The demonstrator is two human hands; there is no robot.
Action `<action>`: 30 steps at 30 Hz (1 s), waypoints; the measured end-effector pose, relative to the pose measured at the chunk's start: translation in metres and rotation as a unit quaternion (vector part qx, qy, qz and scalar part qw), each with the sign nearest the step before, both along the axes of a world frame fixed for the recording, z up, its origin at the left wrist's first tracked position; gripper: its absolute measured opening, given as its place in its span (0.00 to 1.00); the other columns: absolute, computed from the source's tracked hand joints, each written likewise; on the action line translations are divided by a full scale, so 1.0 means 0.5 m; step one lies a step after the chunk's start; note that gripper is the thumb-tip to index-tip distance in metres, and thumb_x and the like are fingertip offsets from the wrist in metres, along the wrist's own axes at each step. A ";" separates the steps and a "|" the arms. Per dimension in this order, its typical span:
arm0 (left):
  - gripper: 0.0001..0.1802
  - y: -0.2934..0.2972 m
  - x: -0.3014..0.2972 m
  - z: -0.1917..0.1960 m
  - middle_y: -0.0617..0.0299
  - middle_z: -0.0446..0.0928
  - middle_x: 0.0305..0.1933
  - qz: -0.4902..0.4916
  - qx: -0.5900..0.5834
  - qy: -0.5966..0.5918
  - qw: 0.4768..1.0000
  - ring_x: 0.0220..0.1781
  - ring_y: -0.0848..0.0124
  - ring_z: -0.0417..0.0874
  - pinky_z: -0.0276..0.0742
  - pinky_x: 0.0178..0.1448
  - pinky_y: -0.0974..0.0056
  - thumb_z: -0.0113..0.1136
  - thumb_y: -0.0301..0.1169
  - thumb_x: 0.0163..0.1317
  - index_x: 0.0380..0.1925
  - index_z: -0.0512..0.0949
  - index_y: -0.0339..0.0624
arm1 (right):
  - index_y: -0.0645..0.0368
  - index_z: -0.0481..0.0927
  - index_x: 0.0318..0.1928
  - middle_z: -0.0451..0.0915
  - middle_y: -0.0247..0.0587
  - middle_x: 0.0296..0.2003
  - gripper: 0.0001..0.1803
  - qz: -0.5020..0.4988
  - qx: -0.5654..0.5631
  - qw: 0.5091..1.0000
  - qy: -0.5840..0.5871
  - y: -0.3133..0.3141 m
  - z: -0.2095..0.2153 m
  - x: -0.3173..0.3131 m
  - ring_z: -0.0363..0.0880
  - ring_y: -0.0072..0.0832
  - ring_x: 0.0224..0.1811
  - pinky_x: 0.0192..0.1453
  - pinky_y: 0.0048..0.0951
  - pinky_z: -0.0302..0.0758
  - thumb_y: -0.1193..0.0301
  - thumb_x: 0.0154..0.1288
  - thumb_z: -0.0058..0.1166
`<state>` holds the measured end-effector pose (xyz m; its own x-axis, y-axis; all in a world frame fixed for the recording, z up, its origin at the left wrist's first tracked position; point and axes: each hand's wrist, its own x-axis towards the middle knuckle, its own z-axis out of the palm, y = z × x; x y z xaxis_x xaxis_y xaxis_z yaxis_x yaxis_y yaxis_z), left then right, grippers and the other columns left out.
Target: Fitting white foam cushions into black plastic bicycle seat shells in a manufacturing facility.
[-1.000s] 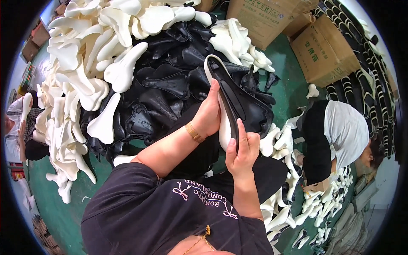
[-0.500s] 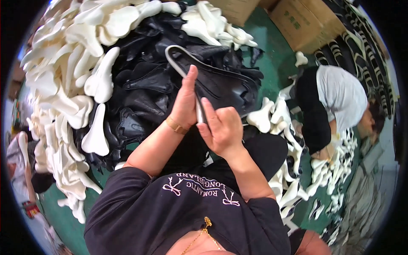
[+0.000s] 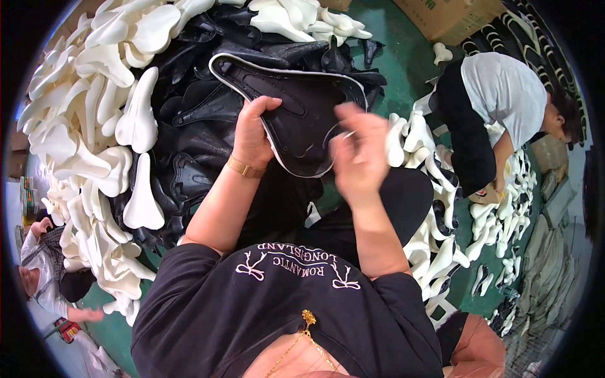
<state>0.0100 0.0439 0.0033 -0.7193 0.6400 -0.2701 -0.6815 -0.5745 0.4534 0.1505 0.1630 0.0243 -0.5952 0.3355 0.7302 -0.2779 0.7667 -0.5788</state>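
Note:
A bicycle saddle (image 3: 293, 126) is held up in front of me, its black shell face toward me and a white padding edge showing all round. Its narrow nose points to the upper left. My left hand (image 3: 252, 135) grips the left edge, thumb over the black face and fingers hidden behind. At the wide right end is my right hand (image 3: 367, 154), smeared by motion; whether it touches the saddle I cannot tell. Behind the saddle lies a heap of black saddle shells (image 3: 211, 113). White saddle pads (image 3: 138, 116) are piled along its left side.
More white pads (image 3: 283, 22) lie at the far side and to the right. Cardboard boxes (image 3: 450, 25) stand at the far right on the green floor (image 3: 403, 63). A person in a white top (image 3: 504, 91) bends over at the right; another person (image 3: 47, 277) is at the left.
The saddle has turned from nearly edge-on to showing its broad black face, and shifted left. My right hand has moved from its near edge to its right end.

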 end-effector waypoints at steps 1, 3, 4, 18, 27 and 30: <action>0.18 -0.002 -0.001 -0.001 0.51 0.76 0.43 0.002 0.000 -0.001 1.000 0.42 0.58 0.82 0.83 0.50 0.56 0.49 0.19 0.52 0.45 0.68 0.37 | 0.59 0.69 0.61 0.72 0.43 0.45 0.25 -0.057 -0.149 0.987 0.033 0.011 -0.005 0.003 0.72 0.29 0.44 0.53 0.28 0.70 0.69 0.64 0.56; 0.17 -0.003 -0.003 -0.003 0.51 0.77 0.41 -0.002 0.001 0.002 1.000 0.41 0.58 0.82 0.83 0.50 0.56 0.49 0.19 0.52 0.44 0.69 0.36 | 0.57 0.65 0.63 0.72 0.43 0.46 0.27 -0.022 -0.436 0.900 0.023 0.038 -0.003 0.015 0.72 0.25 0.46 0.54 0.28 0.71 0.74 0.64 0.55; 0.15 0.007 0.002 -0.001 0.52 0.77 0.39 -0.004 0.008 -0.005 1.000 0.40 0.59 0.83 0.83 0.49 0.56 0.49 0.19 0.52 0.42 0.70 0.36 | 0.56 0.62 0.65 0.72 0.39 0.47 0.30 0.022 -0.552 0.833 -0.034 0.043 -0.002 0.024 0.73 0.25 0.49 0.55 0.28 0.72 0.75 0.64 0.56; 0.16 0.045 0.012 0.058 0.43 0.78 0.49 0.037 -0.104 0.366 0.924 0.53 0.56 0.80 0.76 0.59 0.56 0.44 0.32 0.73 0.54 0.67 0.33 | 0.66 0.75 0.54 0.80 0.38 0.48 0.19 0.111 -0.593 0.794 -0.069 0.028 -0.053 0.182 0.77 0.24 0.48 0.55 0.28 0.72 0.75 0.63 0.57; 0.24 0.062 0.081 0.087 0.51 0.73 0.59 -0.190 -0.136 0.397 0.888 0.60 0.64 0.75 0.72 0.62 0.61 0.50 0.31 0.68 0.63 0.64 0.37 | 0.65 0.74 0.53 0.80 0.44 0.46 0.23 -0.230 -0.648 0.718 0.111 0.146 -0.092 0.488 0.81 0.34 0.46 0.54 0.37 0.76 0.67 0.60 0.60; 0.25 0.045 0.101 0.156 0.46 0.75 0.56 -0.215 0.006 0.431 0.876 0.59 0.59 0.76 0.71 0.62 0.56 0.50 0.37 0.68 0.60 0.67 0.33 | 0.52 0.77 0.48 0.81 0.36 0.43 0.14 -0.274 -0.740 0.582 0.196 0.134 -0.157 0.585 0.80 0.34 0.47 0.51 0.37 0.77 0.61 0.66 0.50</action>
<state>0.0607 0.0663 0.0811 -0.3443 0.9011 0.2634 -0.2439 -0.3568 0.9018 0.4428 0.2298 -0.0542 0.0128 0.8305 -0.5569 -0.5592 -0.4558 -0.6925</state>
